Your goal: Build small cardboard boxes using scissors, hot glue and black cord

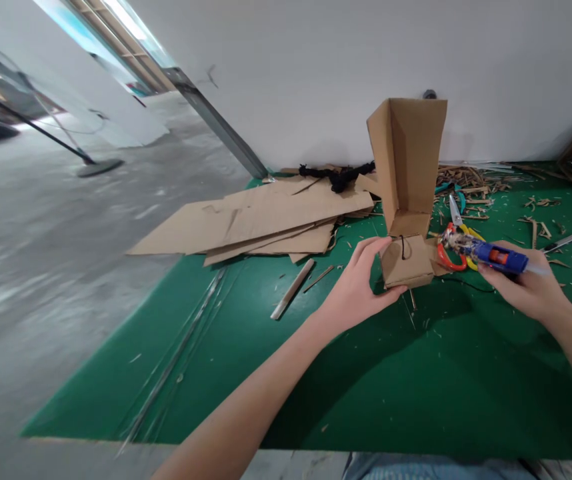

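My left hand (361, 283) grips a cardboard model (409, 263) by its small box-shaped base, thumb at the front edge and fingers at the back. A tall folded cardboard piece (416, 157) rises upright from the far side of that base. On the base's top lies a short black cord (403, 247), and a thin rod (413, 299) pokes out below. My right hand (526, 280) is closed around a blue glue gun (501, 257), its nozzle end pointing left towards the base, a little apart from it. Scissors with red and yellow handles (452, 259) lie behind the nozzle.
Flat cardboard sheets (286, 217) are stacked at the back left, a black cloth-like bundle (339, 179) on them. Cardboard scraps (471, 179) litter the back right, near a craft knife (563, 242). A cardboard strip (293, 289) lies on the green table (206, 387).
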`<state>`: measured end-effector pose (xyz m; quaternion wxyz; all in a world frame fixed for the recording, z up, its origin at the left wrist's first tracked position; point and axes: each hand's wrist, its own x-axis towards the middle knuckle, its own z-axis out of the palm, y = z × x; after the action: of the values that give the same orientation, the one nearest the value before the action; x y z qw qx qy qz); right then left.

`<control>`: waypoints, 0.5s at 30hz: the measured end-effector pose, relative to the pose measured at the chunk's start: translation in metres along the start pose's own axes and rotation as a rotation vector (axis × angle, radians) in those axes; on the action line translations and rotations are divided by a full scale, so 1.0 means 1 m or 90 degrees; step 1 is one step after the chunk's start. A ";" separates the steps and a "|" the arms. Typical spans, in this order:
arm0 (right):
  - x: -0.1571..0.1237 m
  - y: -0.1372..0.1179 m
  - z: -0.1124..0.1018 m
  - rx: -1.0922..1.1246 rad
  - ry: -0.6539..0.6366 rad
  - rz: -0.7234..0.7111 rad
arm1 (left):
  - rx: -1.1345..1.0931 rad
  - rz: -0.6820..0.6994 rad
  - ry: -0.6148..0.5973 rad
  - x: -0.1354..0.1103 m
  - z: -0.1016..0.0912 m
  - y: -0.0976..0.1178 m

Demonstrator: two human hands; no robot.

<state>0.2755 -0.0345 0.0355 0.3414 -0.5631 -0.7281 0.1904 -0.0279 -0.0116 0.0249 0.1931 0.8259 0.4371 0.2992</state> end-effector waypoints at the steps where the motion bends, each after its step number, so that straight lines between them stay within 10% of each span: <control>1: 0.001 0.002 0.000 -0.078 0.036 -0.001 | -0.005 -0.010 0.004 0.000 0.001 -0.001; 6: 0.009 0.026 0.004 -0.421 0.126 0.017 | -0.029 -0.033 0.034 0.003 0.000 -0.010; 15: 0.016 0.071 -0.002 -0.584 0.112 0.080 | -0.032 -0.040 0.047 0.011 -0.018 -0.055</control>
<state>0.3238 0.0008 -0.0055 0.1060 -0.7127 -0.6699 -0.1791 -0.0685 0.0286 0.0098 0.2071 0.7949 0.4622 0.3341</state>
